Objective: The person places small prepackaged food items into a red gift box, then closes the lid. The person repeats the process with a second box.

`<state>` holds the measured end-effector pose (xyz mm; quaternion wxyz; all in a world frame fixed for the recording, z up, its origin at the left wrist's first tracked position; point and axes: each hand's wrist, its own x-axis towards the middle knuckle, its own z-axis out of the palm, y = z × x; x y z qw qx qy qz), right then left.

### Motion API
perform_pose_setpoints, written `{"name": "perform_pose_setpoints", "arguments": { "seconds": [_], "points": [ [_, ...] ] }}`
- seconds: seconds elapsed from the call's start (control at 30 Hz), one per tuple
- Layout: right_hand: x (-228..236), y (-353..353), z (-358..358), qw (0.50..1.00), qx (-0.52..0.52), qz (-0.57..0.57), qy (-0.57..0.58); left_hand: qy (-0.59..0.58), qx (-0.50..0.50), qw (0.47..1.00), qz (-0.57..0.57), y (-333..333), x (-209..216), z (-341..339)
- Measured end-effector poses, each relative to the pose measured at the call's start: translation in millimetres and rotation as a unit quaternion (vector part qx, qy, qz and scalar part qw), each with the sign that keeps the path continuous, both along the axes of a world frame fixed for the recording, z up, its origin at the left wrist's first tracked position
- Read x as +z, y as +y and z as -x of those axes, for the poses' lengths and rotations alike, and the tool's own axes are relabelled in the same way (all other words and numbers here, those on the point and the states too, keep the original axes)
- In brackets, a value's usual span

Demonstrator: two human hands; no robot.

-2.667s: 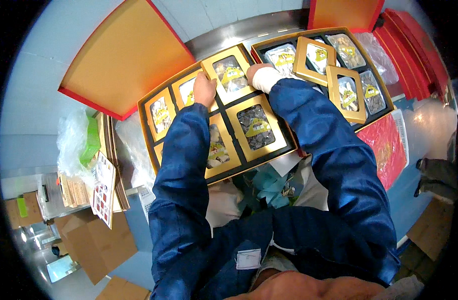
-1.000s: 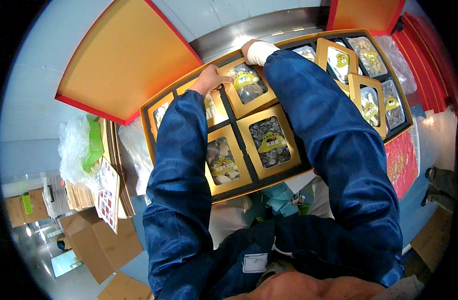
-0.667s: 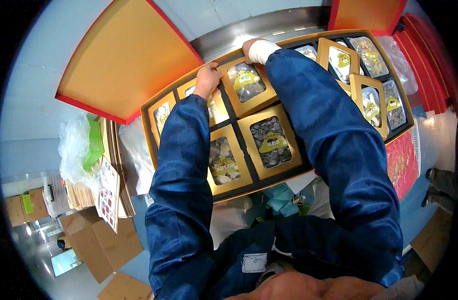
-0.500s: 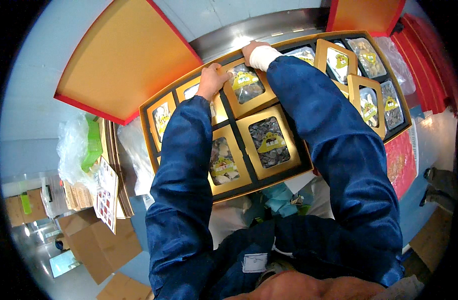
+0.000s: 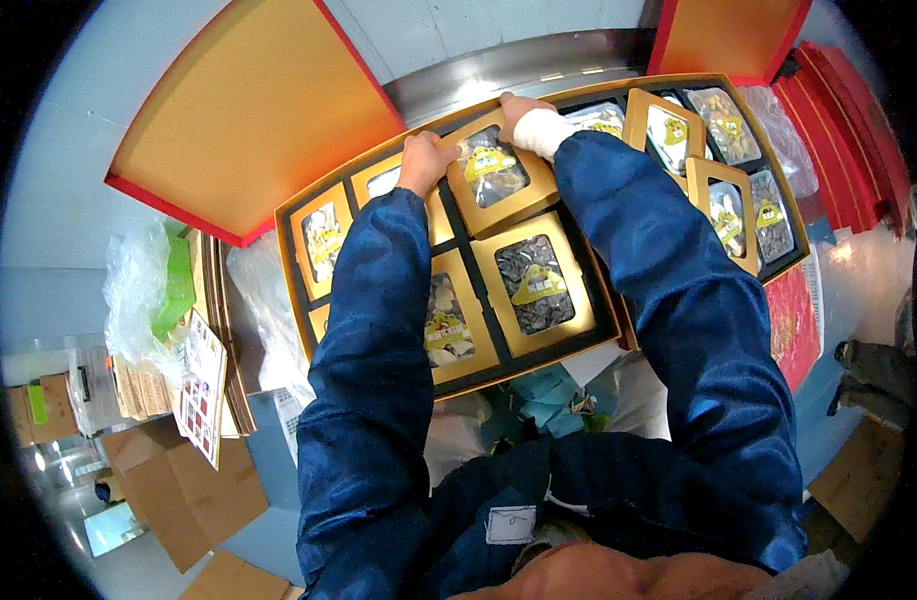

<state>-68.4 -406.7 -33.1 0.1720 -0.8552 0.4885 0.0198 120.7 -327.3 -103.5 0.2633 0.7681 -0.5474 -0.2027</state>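
Observation:
Both my hands grip a gold windowed box (image 5: 492,178) that sits slightly skewed in the upper middle of a large gift box (image 5: 296,318). Dark dried pieces and a green-yellow label show through its window. My left hand (image 5: 425,163) is closed at its upper left edge, thumb toward the window. At its far right corner my right hand (image 5: 526,112) is closed, some fingers hidden. Just nearer lies another gold windowed box (image 5: 534,286) with dark dried contents. A further gold windowed box (image 5: 448,315) lies partly behind my left sleeve.
In the right half, two gold window frames (image 5: 666,128) (image 5: 723,212) lie askew over clear packs (image 5: 724,124). A red-edged gold lid (image 5: 253,120) stands at far left. Red boards (image 5: 846,140) are stacked at right. Bubble wrap (image 5: 138,290) and cartons (image 5: 183,490) are at left.
My right hand has shifted slightly right and nearer along the gold windowed box, showing more of its far edge. My left hand keeps its hold.

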Motion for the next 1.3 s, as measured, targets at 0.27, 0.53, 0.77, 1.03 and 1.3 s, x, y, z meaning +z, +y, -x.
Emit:
{"name": "perform_pose_setpoints", "arguments": {
  "seconds": [0.27,0.53,0.77,1.03,1.3],
  "points": [
    [-18.2,-27.8,-13.8,0.994,0.041,-0.065,0.078,0.043,0.004,0.998,-0.047,-8.7,-2.1,-1.1],
    [-0.4,-4.2,-19.0,0.997,0.020,-0.023,0.070,0.042,0.037,0.998,0.019,-0.8,-13.1,0.5],
    [-14.9,-7.3,-14.8,0.992,0.040,0.079,0.092,0.004,0.020,1.000,-0.001,-8.4,-14.5,7.2],
    [-2.7,-4.4,-12.9,0.998,0.028,0.014,0.051,0.000,0.023,0.999,0.044,-4.0,-12.1,3.1],
    [-17.5,-22.0,-12.6,0.999,-0.023,-0.024,0.020,0.010,0.013,1.000,-0.008,-7.0,-9.4,-2.0]
  ]
}}
